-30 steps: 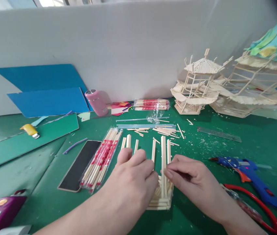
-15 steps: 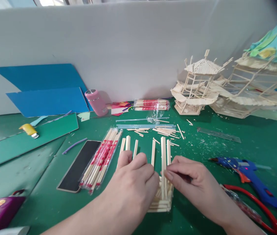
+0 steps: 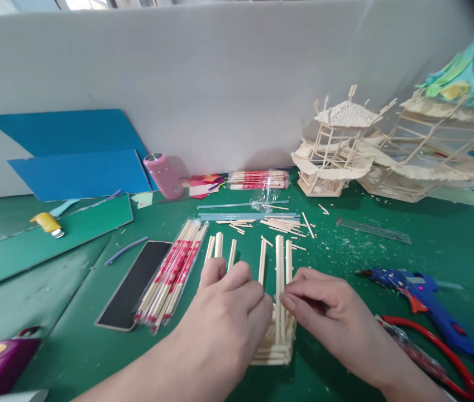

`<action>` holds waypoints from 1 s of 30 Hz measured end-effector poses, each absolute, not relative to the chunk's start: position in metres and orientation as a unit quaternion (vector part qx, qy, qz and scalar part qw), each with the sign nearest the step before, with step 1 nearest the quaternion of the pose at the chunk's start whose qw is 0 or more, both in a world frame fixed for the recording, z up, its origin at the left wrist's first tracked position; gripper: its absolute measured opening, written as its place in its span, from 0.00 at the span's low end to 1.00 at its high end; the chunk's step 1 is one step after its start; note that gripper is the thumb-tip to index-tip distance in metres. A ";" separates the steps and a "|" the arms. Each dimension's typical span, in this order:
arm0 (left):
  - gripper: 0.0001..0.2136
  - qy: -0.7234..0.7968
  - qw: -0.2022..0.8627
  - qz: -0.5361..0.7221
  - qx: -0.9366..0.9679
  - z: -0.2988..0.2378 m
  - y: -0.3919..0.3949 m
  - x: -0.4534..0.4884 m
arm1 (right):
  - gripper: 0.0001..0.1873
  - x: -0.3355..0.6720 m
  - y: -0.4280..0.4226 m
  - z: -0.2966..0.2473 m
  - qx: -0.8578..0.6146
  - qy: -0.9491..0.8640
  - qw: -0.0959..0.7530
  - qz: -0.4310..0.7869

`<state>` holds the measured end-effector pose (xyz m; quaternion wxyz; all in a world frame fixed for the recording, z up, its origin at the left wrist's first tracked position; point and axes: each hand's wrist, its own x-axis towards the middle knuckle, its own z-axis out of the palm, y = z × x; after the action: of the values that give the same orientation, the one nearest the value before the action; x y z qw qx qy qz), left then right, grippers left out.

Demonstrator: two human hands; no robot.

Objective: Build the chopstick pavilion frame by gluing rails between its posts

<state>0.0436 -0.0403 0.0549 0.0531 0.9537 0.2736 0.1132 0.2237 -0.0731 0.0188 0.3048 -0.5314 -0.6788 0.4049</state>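
A small frame (image 3: 272,356) of pale wooden sticks, apparently chopsticks, stands on the green table, with several posts rising from its layered base. My left hand (image 3: 230,312) is curled over its left and middle part; the fingertips are hidden behind the knuckles. With thumb and index finger together, my right hand (image 3: 324,312) pinches at a thick upright post (image 3: 279,279) at the frame's near right corner. Another post (image 3: 288,259) stands just behind that one. The left posts (image 3: 219,244) show above my left knuckles. Much of the base is covered by my left hand.
A blue glue gun (image 3: 425,290) and red-handled pliers (image 3: 433,329) lie at right. Wrapped chopsticks (image 3: 176,268) and a black phone (image 3: 134,285) lie left. Cut sticks (image 3: 282,224) are scattered behind. Stick pavilion models (image 3: 337,151), a pink bottle (image 3: 164,176) and a yellow cutter (image 3: 47,223) stand or lie farther off.
Both hands stay in almost the same place on the frame. The whole view has shifted very slightly; nothing has visibly been taken up or let go.
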 end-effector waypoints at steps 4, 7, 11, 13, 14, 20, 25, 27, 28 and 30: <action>0.12 0.273 0.057 0.114 0.954 0.056 -0.040 0.043 | 0.18 0.224 -0.073 0.018 -0.537 -0.684 0.298 0.394; 0.11 0.272 0.060 0.112 0.954 0.054 -0.039 0.044 | 0.18 0.224 -0.074 0.017 -0.540 -0.686 0.298 0.386; 0.10 0.287 0.071 0.109 0.949 0.052 -0.039 0.043 | 0.18 0.223 -0.075 0.016 -0.541 -0.684 0.296 0.389; 0.09 0.295 0.080 0.132 0.943 0.052 -0.041 0.040 | 0.19 0.224 -0.075 0.017 -0.539 -0.684 0.294 0.393; 0.08 0.300 0.088 0.150 0.938 0.052 -0.043 0.038 | 0.19 0.224 -0.075 0.017 -0.539 -0.684 0.293 0.394; 0.08 0.398 0.098 0.293 0.864 0.048 -0.053 0.012 | 0.20 0.226 -0.074 0.018 -0.544 -0.681 0.284 0.398; 0.12 0.478 0.176 0.326 0.797 0.026 -0.059 -0.013 | 0.20 0.226 -0.074 0.017 -0.542 -0.678 0.291 0.402; 0.10 0.513 0.268 0.316 0.752 0.021 -0.061 -0.017 | 0.20 0.227 -0.075 0.016 -0.540 -0.669 0.295 0.416; 0.08 0.519 0.315 0.314 0.730 0.020 -0.061 -0.017 | 0.20 0.227 -0.076 0.016 -0.540 -0.665 0.295 0.423; 0.06 0.501 0.396 0.313 0.703 0.021 -0.060 -0.015 | 0.19 0.227 -0.077 0.014 -0.545 -0.656 0.289 0.434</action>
<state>-0.0148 -0.0597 0.0213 0.3960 0.7029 0.5013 0.3128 0.2269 -0.0773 0.0136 0.2891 -0.5452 -0.6564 0.4340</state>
